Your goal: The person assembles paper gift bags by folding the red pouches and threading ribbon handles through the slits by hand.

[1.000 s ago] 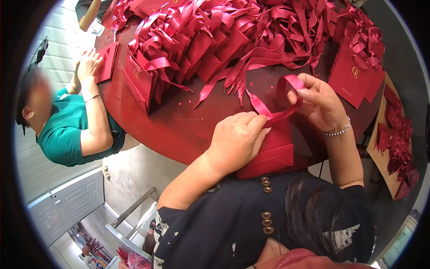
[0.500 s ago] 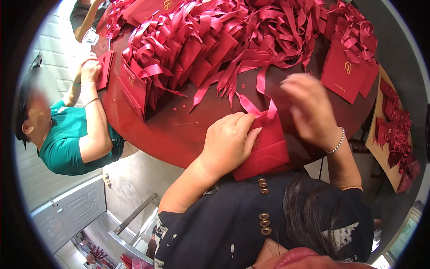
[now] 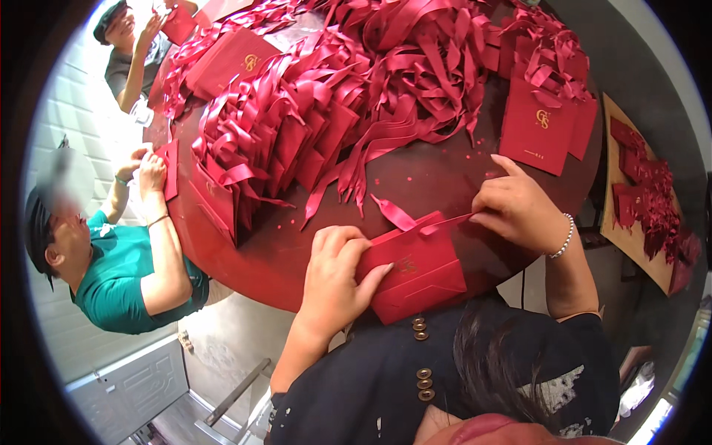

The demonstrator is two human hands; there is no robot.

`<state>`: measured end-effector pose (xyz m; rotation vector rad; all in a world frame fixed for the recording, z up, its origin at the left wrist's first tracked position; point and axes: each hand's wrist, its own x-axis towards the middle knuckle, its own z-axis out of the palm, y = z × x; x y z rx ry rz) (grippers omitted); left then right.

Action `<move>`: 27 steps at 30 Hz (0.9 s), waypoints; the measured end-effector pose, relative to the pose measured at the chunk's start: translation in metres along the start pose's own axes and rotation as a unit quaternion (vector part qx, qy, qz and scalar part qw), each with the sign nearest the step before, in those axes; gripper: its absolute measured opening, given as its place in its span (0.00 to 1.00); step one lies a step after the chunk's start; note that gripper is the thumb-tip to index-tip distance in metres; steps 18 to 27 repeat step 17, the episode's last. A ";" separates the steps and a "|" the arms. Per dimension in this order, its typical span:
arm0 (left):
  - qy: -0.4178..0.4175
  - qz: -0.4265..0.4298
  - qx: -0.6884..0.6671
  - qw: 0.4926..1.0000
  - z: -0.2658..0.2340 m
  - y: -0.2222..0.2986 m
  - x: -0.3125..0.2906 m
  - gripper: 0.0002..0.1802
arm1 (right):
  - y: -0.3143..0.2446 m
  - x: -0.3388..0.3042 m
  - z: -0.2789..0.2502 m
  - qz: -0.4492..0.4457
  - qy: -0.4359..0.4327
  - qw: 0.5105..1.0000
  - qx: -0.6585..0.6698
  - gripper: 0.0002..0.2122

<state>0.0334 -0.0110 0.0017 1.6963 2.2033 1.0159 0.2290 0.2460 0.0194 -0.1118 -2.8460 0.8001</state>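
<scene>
A small red paper gift bag (image 3: 426, 268) with a gold emblem lies tilted at the table's near edge, against my dark top. My left hand (image 3: 335, 273) grips its left side, thumb across the front and fingers behind. My right hand (image 3: 519, 208) pinches the pink-red ribbon (image 3: 450, 222) and draws it taut to the right of the bag's upper edge. Another ribbon end (image 3: 393, 213) sticks up over the top. Beyond the bag lies a bundle of loose ribbons (image 3: 360, 174) with cut ends.
Red bags with ribbons (image 3: 285, 130) stand crowded on the round table (image 3: 245, 271), with more bags (image 3: 538, 126) at the far right. A co-worker in a green shirt (image 3: 122, 271) handles a red bag at left; another person (image 3: 133, 63) sits farther back. A side table (image 3: 619, 200) holds more red pieces.
My right hand has come from a blurred, raised position to pinch the ribbon. My left hand has shifted from the bag's top edge to its left side. The view has shifted.
</scene>
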 end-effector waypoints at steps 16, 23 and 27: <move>-0.064 -0.083 -0.026 0.994 -0.003 -0.014 -0.011 0.19 | 0.010 -0.044 -0.014 0.114 -0.032 0.817 0.565 0.12; -0.098 -0.137 -0.059 0.984 -0.004 -0.013 -0.012 0.18 | 0.012 -0.043 -0.004 0.075 -0.007 0.786 0.613 0.11; -0.098 -0.137 -0.059 0.984 -0.004 -0.013 -0.012 0.18 | 0.012 -0.043 -0.004 0.075 -0.007 0.786 0.613 0.11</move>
